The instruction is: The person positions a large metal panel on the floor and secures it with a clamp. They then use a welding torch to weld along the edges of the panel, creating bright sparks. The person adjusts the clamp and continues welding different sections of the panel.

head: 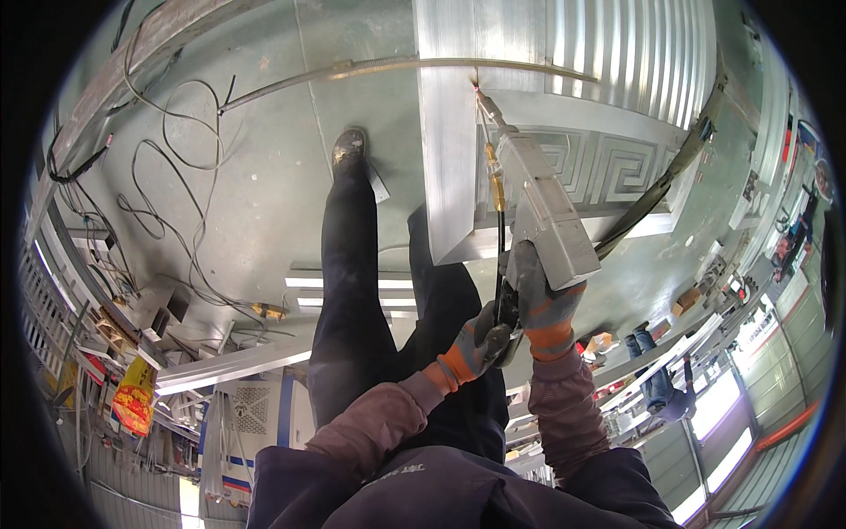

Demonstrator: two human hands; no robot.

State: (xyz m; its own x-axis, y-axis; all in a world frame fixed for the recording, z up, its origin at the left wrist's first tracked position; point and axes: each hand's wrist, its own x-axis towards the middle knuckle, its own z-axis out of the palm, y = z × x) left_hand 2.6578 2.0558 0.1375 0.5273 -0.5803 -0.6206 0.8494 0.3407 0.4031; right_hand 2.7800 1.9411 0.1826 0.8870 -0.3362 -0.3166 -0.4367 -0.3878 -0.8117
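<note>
My right hand, in a grey and orange glove, grips the rear handle of a silver handheld laser welding gun. My left hand, gloved alike, is closed around the black cable and hose bundle just below the handle. The gun's copper-coloured nozzle points away from me and meets a joint on a brushed metal door panel, where a small red glow shows. A thin wire guide with brass fittings runs beside the nozzle. The panel has a ribbed section and a raised fretwork pattern.
A ribbed conduit arches across the floor and over the panel. A dark sleeved cable hangs at its right. Loose cables lie at left, near metal profiles. A co-worker stands at far right, another person farther up.
</note>
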